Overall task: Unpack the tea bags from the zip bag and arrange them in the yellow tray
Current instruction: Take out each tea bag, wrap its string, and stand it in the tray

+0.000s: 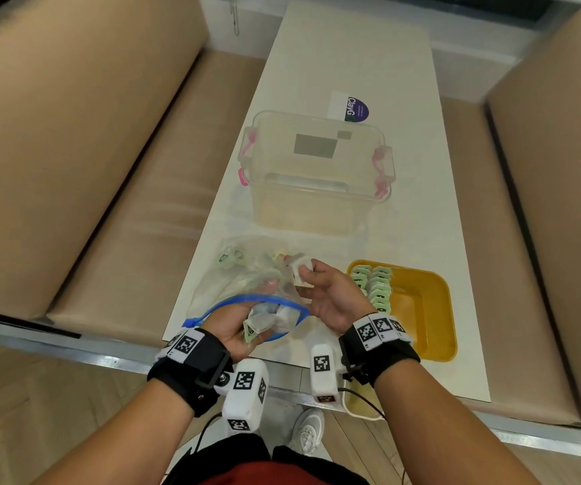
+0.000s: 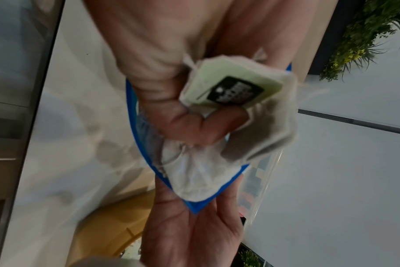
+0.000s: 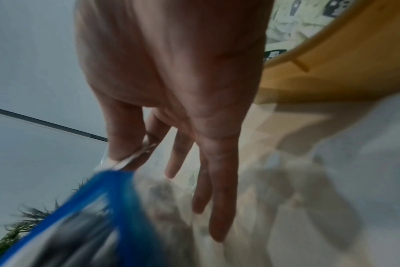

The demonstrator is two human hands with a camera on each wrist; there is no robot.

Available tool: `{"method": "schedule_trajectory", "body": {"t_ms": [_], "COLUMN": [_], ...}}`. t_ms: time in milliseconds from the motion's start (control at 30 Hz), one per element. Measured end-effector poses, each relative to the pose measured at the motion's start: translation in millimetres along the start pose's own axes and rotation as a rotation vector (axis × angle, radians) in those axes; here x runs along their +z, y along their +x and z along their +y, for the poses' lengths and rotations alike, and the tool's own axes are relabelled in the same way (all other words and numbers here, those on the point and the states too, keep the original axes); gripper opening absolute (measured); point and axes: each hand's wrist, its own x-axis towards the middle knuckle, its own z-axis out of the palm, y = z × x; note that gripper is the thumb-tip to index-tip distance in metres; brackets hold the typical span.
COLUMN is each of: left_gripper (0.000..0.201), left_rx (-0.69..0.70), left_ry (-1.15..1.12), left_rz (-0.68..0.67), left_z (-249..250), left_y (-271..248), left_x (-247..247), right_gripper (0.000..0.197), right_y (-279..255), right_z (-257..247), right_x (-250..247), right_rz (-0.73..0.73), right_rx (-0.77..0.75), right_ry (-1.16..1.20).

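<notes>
The left hand (image 1: 238, 325), inside the clear blue-zipped plastic bag (image 1: 247, 281), clenches soft paper tea bags (image 2: 237, 108) to lift them out; the right hand (image 1: 327, 292) pinches the bag steady; the yellow plastic tray (image 1: 425, 309), part-filled, waits at three o'clock

We see our left hand (image 1: 238, 330) gripping tea bags (image 1: 264, 322) at the zip bag (image 1: 247, 288) mouth, our right hand (image 1: 331, 295) pinching white ones, beside the yellow tray (image 1: 422, 309) on the worktop (image 1: 352, 64).
</notes>
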Motion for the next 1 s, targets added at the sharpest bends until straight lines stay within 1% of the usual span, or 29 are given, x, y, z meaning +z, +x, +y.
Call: {"method": "schedule_trajectory", "body": {"t_ms": [33, 100, 133, 167, 233, 300, 400, 500, 533, 567, 667, 733, 767, 833, 933, 967, 1000], "left_gripper": [0.019, 0.019, 0.018, 0.017, 0.016, 0.021, 0.026, 0.017, 0.017, 0.023, 0.053, 0.066, 0.069, 0.069, 0.058, 0.059, 0.064], "left_rx": [-0.02, -0.062, -0.076, -0.082, -0.065, -0.031, -0.007, 0.001, 0.004, 0.002, -0.017, -0.044, -0.06, -0.079, -0.063, -0.069, -0.081], "left_ry": [0.017, 0.04, 0.049, 0.067, 0.087, 0.084, 0.075, 0.086, 0.081, 0.072, 0.057, 0.052, 0.043, 0.058, 0.03, 0.03, 0.039], "left_rz": [0.01, 0.019, 0.027, 0.037, 0.047, 0.038, 0.02, 0.006, 0.006, 0.003, -0.028, -0.051, -0.065, -0.09, -0.086, -0.103, -0.135], "left_z": [-0.9, -2.0, -3.0, -3.7, -4.0, -3.5, -1.2, 0.3, 0.7, 1.2, 3.3, 4.0, 3.8, 0.7, -2.9, -3.6, -3.8], "left_y": [0.0, -1.4, -1.2, -0.7, 1.4, 2.7, 0.1, -5.2, -7.0, -9.3, -13.5, -16.9, -18.9, -25.2, -37.2, -43.6, -48.3], "left_x": [-1.5, -3.4, -4.2, -5.5, -6.5, -6.2, -6.7, -10.3, -11.7, -13.2, -22.9, -34.0, -39.6, -47.4, -55.0, -55.1, -56.2], "right_gripper": [0.005, 0.017, 0.014, 0.005, 0.018, 0.027, 0.027, 0.029, 0.03, 0.03, 0.032, 0.033, 0.032, 0.022, 0.006, 0.008, 0.015], "right_y": [3.1, 9.7, 13.1, 14.6, 18.2, 22.9, 31.1, 35.4, 35.5, 35.8, 34.1, 32.5, 31.8, 30.5, 27.8, 27.0, 25.6], "right_z": [-1.9, -5.3, -7.0, -9.2, -10.6, -10.1, -7.9, -9.3, -10.1, -10.8, -14.4, -16.3, -16.6, -16.3, -14.2, -13.7, -13.8], "right_x": [-1.3, -1.3, -0.2, 2.5, 5.6, 5.5, -0.4, -5.9, -7.0, -8.1, -6.8, -6.3, -6.2, -4.4, -0.4, 0.2, 1.7], "right_rz": [-0.002, 0.004, 0.012, 0.02, 0.08, 0.148, 0.221, 0.255, 0.258, 0.261, 0.297, 0.331, 0.342, 0.361, 0.407, 0.421, 0.427], "right_rx": [0.009, 0.026, 0.024, 0.023, -0.02, -0.075, -0.135, -0.154, -0.155, -0.157, -0.164, -0.16, -0.156, -0.133, -0.108, -0.11, -0.112], "right_ry": [-0.007, -0.033, -0.048, -0.06, -0.056, -0.023, -0.026, -0.019, -0.021, -0.028, -0.083, -0.15, -0.2, -0.32, -0.569, -0.658, -0.732]}}
